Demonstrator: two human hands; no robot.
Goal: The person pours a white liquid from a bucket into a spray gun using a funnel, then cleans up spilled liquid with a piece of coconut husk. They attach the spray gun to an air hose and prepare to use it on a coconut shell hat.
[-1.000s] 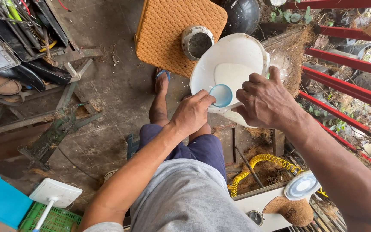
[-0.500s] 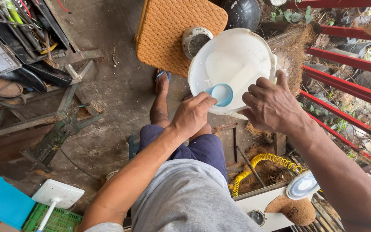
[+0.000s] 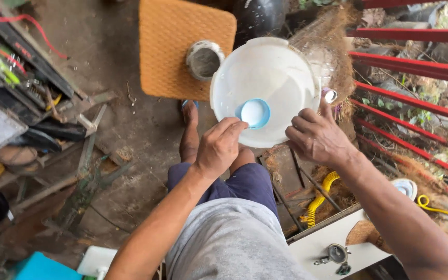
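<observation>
A white plastic bucket [image 3: 270, 78] is held tilted above my knees, its open mouth facing me. My right hand [image 3: 317, 137] grips its near rim. My left hand [image 3: 219, 148] holds a small blue cup [image 3: 254, 112] inside the bucket's lower edge; the cup shows a pale white inside. Below the hands are my blue shorts and a bare foot [image 3: 189, 132] on the concrete floor.
An orange woven stool [image 3: 177, 46] with a grey ring-shaped pot [image 3: 203, 59] on it stands ahead. Red metal bars [image 3: 410, 67] run at the right with coconut fibre. A yellow coiled hose [image 3: 320, 199], a white box with a latch [image 3: 338, 249], and tool clutter on the left surround me.
The bucket has tipped from side-on toward me, so its mouth now faces the camera. My view has moved closer. Both hands kept their grips.
</observation>
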